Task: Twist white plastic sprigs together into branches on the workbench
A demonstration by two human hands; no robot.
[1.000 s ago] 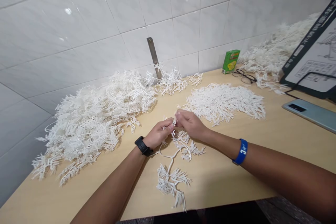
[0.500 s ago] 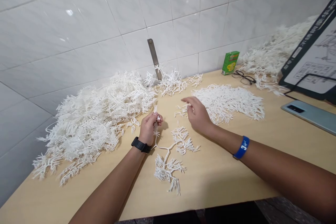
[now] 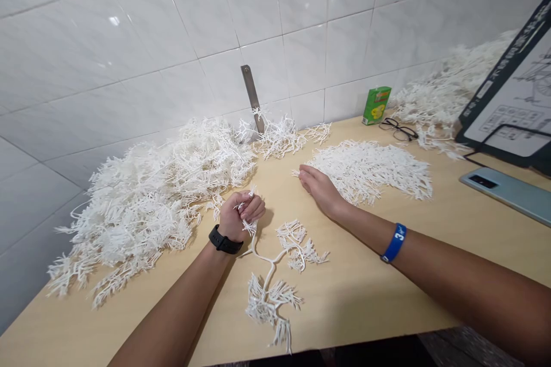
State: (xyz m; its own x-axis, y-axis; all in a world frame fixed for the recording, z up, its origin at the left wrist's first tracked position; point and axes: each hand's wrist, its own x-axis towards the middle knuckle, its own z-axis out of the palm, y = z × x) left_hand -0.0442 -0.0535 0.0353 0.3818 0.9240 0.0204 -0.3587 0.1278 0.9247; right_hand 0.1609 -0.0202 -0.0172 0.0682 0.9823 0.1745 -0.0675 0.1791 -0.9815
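Note:
My left hand is closed around one end of a white plastic branch, whose tips poke out above and below the fingers. Its forked stem trails to the right and toward me, with tufted twigs lying on the table. My right hand rests at the near left edge of a flat bed of small white sprigs, fingers stretched out and side by side. Its fingertips touch the sprigs there, and I see nothing gripped. Left of my left hand rises a big tangled heap of white branches.
A smaller white clump lies by a metal strip leaning on the tiled wall. To the right are a green box, eyeglasses, a phone, a dark printed board and another white heap.
My left hand has turned and closed further around the branch, shifting slightly toward me. My right hand has lowered onto the sprig bed's left edge, drawing loose sprigs against it.

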